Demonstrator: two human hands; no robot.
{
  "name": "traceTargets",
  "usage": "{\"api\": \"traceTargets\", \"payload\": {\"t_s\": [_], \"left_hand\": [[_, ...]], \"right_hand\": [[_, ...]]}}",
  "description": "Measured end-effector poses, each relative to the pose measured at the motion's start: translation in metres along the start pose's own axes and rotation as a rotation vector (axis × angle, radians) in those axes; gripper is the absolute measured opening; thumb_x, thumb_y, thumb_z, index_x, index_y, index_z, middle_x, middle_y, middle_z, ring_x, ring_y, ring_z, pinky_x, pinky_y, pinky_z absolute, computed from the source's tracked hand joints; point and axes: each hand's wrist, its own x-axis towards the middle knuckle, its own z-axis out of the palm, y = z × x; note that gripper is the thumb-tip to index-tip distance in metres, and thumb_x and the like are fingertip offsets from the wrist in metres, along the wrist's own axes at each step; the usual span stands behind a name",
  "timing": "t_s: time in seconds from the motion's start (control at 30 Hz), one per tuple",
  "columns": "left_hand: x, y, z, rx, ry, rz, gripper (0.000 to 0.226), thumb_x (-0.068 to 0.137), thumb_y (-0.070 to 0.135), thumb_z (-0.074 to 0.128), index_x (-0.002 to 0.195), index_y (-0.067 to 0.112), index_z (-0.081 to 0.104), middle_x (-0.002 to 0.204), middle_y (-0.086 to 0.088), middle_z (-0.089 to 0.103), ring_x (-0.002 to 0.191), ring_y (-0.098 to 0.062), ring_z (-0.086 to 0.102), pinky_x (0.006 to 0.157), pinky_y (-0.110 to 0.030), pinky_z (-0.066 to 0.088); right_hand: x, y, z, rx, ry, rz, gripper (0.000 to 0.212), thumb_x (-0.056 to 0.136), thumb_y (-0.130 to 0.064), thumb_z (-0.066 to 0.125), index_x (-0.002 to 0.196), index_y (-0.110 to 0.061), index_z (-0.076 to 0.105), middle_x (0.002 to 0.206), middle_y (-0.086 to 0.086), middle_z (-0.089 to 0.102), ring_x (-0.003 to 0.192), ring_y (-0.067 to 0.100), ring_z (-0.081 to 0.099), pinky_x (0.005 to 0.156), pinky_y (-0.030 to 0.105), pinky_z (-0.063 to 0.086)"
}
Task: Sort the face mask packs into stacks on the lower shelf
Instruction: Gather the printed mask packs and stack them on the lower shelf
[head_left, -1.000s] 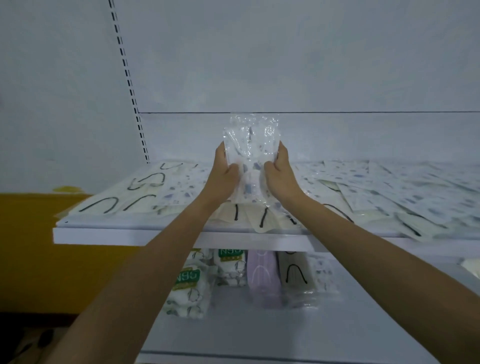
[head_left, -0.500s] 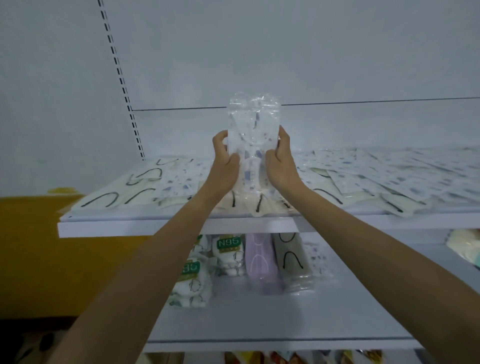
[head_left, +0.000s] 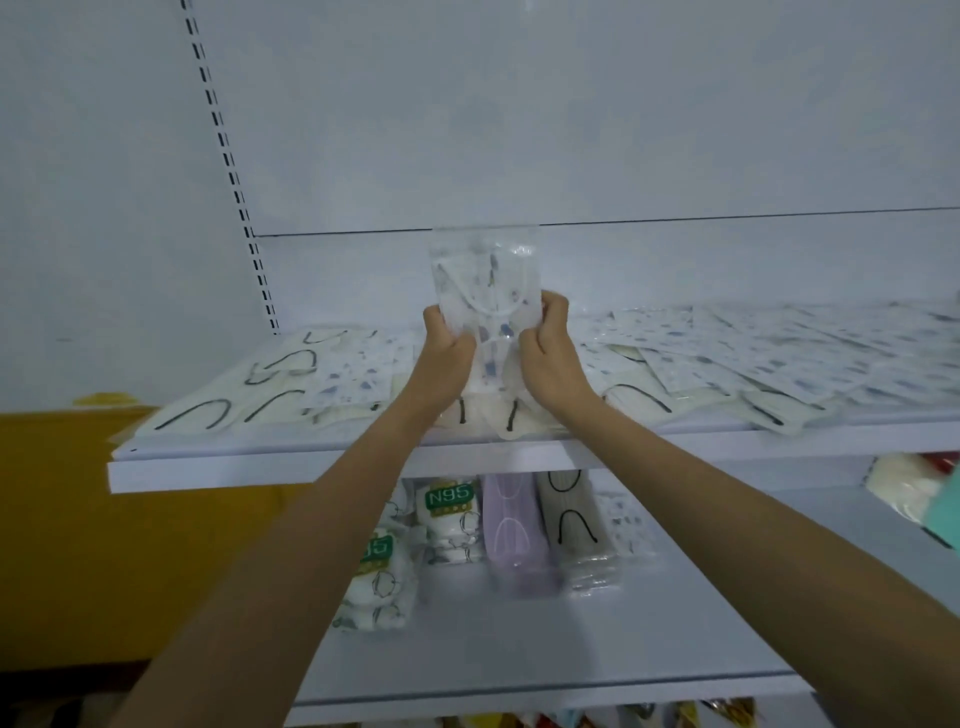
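Both hands hold a bundle of clear, blue-speckled mask packs (head_left: 485, 291) upright above the upper shelf (head_left: 311, 467). My left hand (head_left: 447, 353) grips its left edge and my right hand (head_left: 550, 353) grips its right edge. On the lower shelf (head_left: 519, 654) stand sorted stacks: two N95 packs (head_left: 449, 514), a purple stack (head_left: 514, 535), a beige stack with black loops (head_left: 576, 525) and a speckled stack (head_left: 626, 525).
Loose cream packs with black loops (head_left: 234, 400) and speckled packs (head_left: 779, 353) cover the upper shelf. A slotted upright (head_left: 234, 171) runs up the back wall at left. A yellow surface (head_left: 62, 519) lies left of the shelves. More packs (head_left: 909, 488) sit at far right.
The bundle and both hands have sunk a little toward the upper shelf, and the hands now grip it higher along its sides. The view has tilted slightly down.
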Motion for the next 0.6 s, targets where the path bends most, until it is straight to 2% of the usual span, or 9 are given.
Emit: {"api": "traceTargets", "payload": {"t_s": [0.1, 0.17, 0.23, 0.3, 0.37, 0.43, 0.47, 0.53, 0.6], "left_hand": [[-0.007, -0.013, 0.002, 0.071, -0.038, -0.039, 0.016, 0.096, 0.001, 0.031, 0.109, 0.010, 0.027, 0.095, 0.003, 0.044, 0.081, -0.005, 0.047, 0.062, -0.011, 0.043], [-0.001, -0.003, -0.001, 0.108, -0.042, 0.001, 0.018, 0.095, 0.000, 0.031, 0.110, 0.010, 0.028, 0.095, 0.003, 0.045, 0.088, -0.012, 0.049, 0.070, -0.015, 0.045], [0.000, 0.009, -0.006, 0.100, -0.046, 0.093, 0.034, 0.094, -0.004, 0.033, 0.124, 0.011, 0.029, 0.114, -0.002, 0.048, 0.107, -0.018, 0.049, 0.090, -0.026, 0.046], [-0.006, 0.016, -0.013, 0.083, -0.069, 0.236, 0.061, 0.092, -0.008, 0.037, 0.144, 0.018, 0.018, 0.143, -0.006, 0.034, 0.123, -0.018, 0.044, 0.099, -0.028, 0.044], [-0.021, 0.023, -0.019, 0.092, -0.098, 0.310, 0.075, 0.093, -0.006, 0.041, 0.143, 0.038, 0.007, 0.155, -0.004, 0.020, 0.122, -0.021, 0.045, 0.084, -0.019, 0.049], [-0.042, 0.029, -0.021, 0.125, -0.102, 0.330, 0.070, 0.095, -0.001, 0.045, 0.139, 0.044, 0.015, 0.152, 0.012, 0.024, 0.115, -0.026, 0.051, 0.073, -0.016, 0.047], [-0.053, 0.030, -0.019, 0.154, -0.096, 0.324, 0.065, 0.095, 0.001, 0.046, 0.141, 0.041, 0.023, 0.145, 0.024, 0.029, 0.105, -0.022, 0.054, 0.072, -0.017, 0.045], [-0.082, 0.029, -0.009, 0.155, -0.084, 0.272, 0.056, 0.096, 0.004, 0.048, 0.139, 0.036, 0.034, 0.133, 0.035, 0.036, 0.087, -0.010, 0.053, 0.072, -0.018, 0.045], [-0.116, 0.021, 0.007, 0.086, -0.067, 0.181, 0.053, 0.095, 0.003, 0.047, 0.136, 0.036, 0.039, 0.134, 0.025, 0.042, 0.091, -0.005, 0.061, 0.077, -0.015, 0.050]], "right_hand": [[-0.007, 0.008, 0.003, -0.022, -0.037, 0.042, 0.031, 0.096, 0.001, 0.028, 0.128, 0.002, 0.029, 0.092, -0.008, 0.046, 0.080, 0.008, 0.049, 0.059, 0.005, 0.037], [0.000, 0.000, -0.002, -0.021, -0.026, 0.021, 0.040, 0.095, 0.003, 0.028, 0.135, 0.000, 0.026, 0.109, -0.001, 0.048, 0.095, 0.013, 0.049, 0.065, 0.007, 0.038], [0.003, -0.010, -0.011, -0.016, -0.028, -0.039, 0.056, 0.093, 0.006, 0.029, 0.146, -0.007, 0.015, 0.137, 0.004, 0.038, 0.108, 0.007, 0.045, 0.072, 0.002, 0.038], [-0.001, -0.016, -0.022, 0.002, -0.033, -0.118, 0.067, 0.094, 0.005, 0.031, 0.150, -0.018, 0.002, 0.155, 0.000, 0.018, 0.106, -0.006, 0.048, 0.070, 0.003, 0.040], [-0.014, -0.019, -0.034, 0.054, -0.049, -0.173, 0.069, 0.095, 0.004, 0.033, 0.149, -0.026, 0.003, 0.156, -0.006, 0.014, 0.099, -0.004, 0.053, 0.066, 0.012, 0.045], [-0.029, -0.019, -0.046, 0.135, -0.088, -0.178, 0.064, 0.094, 0.005, 0.036, 0.146, -0.028, 0.017, 0.148, -0.019, 0.021, 0.117, 0.012, 0.049, 0.078, 0.023, 0.047], [-0.037, -0.017, -0.052, 0.168, -0.117, -0.162, 0.062, 0.094, 0.005, 0.038, 0.144, -0.028, 0.024, 0.141, -0.025, 0.025, 0.124, 0.007, 0.041, 0.087, 0.024, 0.046], [-0.058, -0.010, -0.064, 0.193, -0.176, -0.113, 0.058, 0.094, 0.003, 0.041, 0.140, -0.032, 0.031, 0.133, -0.031, 0.031, 0.125, -0.002, 0.031, 0.096, 0.017, 0.041], [-0.084, 0.002, -0.076, 0.211, -0.229, -0.066, 0.056, 0.094, 0.003, 0.042, 0.138, -0.031, 0.034, 0.134, -0.024, 0.035, 0.123, -0.001, 0.032, 0.093, 0.005, 0.038]]}}
